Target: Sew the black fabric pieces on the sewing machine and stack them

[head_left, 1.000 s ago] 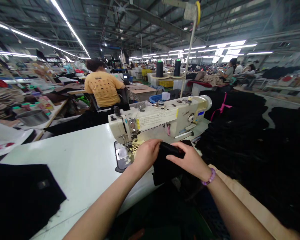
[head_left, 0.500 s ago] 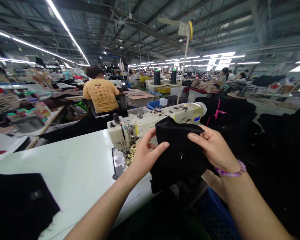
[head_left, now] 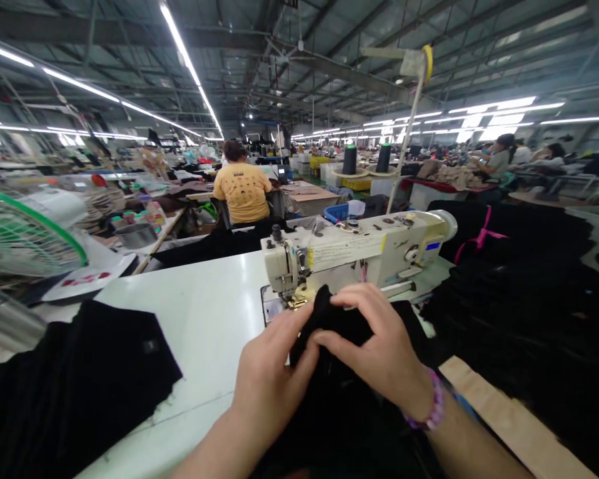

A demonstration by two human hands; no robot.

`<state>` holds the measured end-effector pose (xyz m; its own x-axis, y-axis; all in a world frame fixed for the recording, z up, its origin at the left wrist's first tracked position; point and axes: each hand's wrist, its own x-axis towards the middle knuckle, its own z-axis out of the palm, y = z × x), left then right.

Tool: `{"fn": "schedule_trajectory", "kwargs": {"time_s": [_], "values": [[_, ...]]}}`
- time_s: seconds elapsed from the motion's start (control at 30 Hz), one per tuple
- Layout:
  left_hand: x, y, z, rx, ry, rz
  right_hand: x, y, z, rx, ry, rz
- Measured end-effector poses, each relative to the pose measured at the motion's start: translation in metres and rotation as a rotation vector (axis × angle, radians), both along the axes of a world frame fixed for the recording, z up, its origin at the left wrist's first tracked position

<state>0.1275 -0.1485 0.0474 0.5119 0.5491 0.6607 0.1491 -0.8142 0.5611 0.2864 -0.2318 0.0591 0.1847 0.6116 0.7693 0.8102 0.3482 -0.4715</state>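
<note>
At the center of the dial, in front of the sewing machine (head_left: 347,249), is the held black cloth (head_left: 349,322). The left hand (head_left: 272,372) pinches its left edge between thumb and fingers; the right hand (head_left: 379,346), thumb below and fingers above, grasps it from the other side. The machine's body stands toward one o'clock. At twelve o'clock, beyond the machine, sits a blue basket (head_left: 332,213); a white item (head_left: 357,208) shows at its right rim, though whether inside or behind cannot be told. At ten o'clock is a metal pot (head_left: 136,235), its contents indistinct. At nine o'clock a separate dark piece (head_left: 104,366) lies on the white table (head_left: 209,306); at three o'clock, a black fabric heap (head_left: 519,319).
</note>
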Motion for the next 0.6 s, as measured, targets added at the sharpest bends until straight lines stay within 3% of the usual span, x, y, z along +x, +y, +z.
{"fn": "schedule_trajectory", "kwargs": {"time_s": [0.13, 0.27, 0.43, 0.6], "values": [[-0.017, -0.011, -0.016, 0.080, 0.048, 0.058, -0.019, 0.019, -0.010, -0.117, 0.168, 0.125], [-0.031, -0.014, -0.012, -0.164, -0.006, -0.064, -0.023, 0.026, -0.018, -0.034, 0.117, 0.172], [-0.037, 0.005, -0.001, -0.369, -0.126, -0.103, -0.025, 0.025, -0.019, -0.100, 0.112, 0.365], [-0.035, 0.017, 0.006, -0.672, -0.020, -0.225, -0.027, 0.024, -0.019, -0.088, 0.219, 0.336]]}}
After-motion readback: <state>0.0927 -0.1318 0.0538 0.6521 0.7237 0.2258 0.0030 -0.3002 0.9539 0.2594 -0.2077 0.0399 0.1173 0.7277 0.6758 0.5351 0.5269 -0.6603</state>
